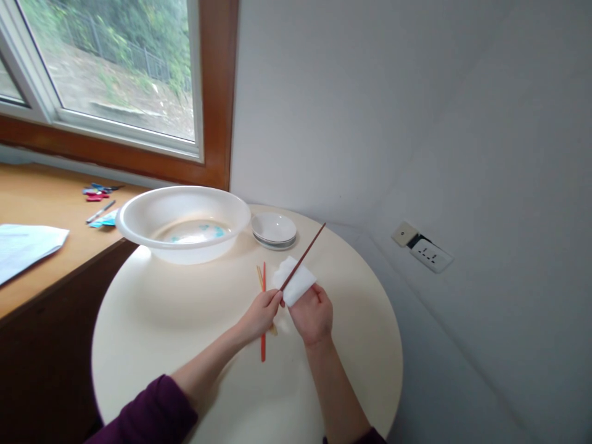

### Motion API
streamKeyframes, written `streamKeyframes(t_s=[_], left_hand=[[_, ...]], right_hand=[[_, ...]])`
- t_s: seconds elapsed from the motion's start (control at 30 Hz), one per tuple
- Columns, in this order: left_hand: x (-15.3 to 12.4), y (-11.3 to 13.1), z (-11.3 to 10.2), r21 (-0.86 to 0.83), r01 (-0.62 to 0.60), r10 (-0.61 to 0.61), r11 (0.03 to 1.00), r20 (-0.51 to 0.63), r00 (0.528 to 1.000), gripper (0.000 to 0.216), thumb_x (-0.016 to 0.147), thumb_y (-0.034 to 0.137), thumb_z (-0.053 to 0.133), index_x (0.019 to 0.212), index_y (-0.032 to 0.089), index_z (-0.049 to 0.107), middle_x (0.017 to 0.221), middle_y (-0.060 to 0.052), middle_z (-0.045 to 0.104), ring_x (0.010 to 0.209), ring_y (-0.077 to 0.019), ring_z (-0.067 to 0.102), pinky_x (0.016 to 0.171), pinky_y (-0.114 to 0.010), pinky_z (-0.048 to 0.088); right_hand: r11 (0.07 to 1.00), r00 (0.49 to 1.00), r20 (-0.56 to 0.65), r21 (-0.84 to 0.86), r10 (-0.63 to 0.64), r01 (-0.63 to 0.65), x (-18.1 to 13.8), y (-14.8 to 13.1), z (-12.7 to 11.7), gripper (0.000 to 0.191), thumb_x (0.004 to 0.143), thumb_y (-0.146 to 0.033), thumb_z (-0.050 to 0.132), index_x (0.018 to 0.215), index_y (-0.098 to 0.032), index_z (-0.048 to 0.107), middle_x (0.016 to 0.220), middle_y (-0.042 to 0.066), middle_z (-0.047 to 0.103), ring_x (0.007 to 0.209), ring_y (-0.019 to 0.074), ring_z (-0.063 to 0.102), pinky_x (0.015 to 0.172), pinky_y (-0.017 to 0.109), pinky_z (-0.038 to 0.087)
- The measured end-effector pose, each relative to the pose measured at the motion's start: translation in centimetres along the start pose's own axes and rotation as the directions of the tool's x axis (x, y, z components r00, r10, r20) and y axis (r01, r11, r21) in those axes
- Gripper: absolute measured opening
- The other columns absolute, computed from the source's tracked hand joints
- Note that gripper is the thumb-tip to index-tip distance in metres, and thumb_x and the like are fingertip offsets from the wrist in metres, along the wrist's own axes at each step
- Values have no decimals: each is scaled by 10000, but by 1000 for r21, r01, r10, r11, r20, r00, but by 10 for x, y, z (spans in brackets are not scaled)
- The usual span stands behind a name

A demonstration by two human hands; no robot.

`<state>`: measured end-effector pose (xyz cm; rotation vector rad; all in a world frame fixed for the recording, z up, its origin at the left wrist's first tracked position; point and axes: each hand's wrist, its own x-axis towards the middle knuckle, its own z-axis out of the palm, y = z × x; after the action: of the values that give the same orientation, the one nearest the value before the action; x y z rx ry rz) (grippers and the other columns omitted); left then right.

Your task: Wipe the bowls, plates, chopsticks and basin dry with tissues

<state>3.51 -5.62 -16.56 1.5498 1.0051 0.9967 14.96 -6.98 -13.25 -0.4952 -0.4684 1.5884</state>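
Observation:
My left hand (264, 313) pinches a dark brown chopstick (305, 253) near its lower end, and the stick slants up to the right. On my right hand (314, 313), palm turned up, lies a white tissue (301, 282), held by its edge with the fingers curled behind it. The chopstick crosses over the tissue; I cannot tell whether they touch. Below my left hand a red chopstick (263, 348) lies on the table, with light wooden chopsticks (259, 277) beside it, partly hidden by the hand.
A large whitish plastic basin (152, 237) with some water stands at the back left of the round table (152, 308). Stacked white dishes (274, 227) sit right of it. On the wooden desk (87, 246) are papers (28, 243) and a pen (100, 211). The wall borders the table's right.

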Motion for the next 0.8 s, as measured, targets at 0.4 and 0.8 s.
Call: streamKeyframes(t_s=[0.4, 0.8], left_hand=[[1, -1, 0, -136, 38, -25, 990, 99, 995, 358, 746, 500, 384, 587, 193, 478, 394, 84, 264, 397, -90, 262, 408, -224, 206], [-1, 0, 2, -242, 106, -91, 965, 73, 993, 257, 722, 438, 493, 757, 208, 385, 395, 122, 367, 355, -68, 320, 383, -182, 236]], right_hand=[[951, 989, 125, -290, -73, 107, 7, 11, -11, 118, 671, -186, 645, 785, -175, 618, 631, -31, 582, 538, 91, 493, 463, 195, 369], [929, 973, -24, -304, -231, 213, 14, 14, -14, 251, 562, -162, 742, 796, -168, 654, 781, -3, 685, 724, 114, 600, 680, 230, 464]])
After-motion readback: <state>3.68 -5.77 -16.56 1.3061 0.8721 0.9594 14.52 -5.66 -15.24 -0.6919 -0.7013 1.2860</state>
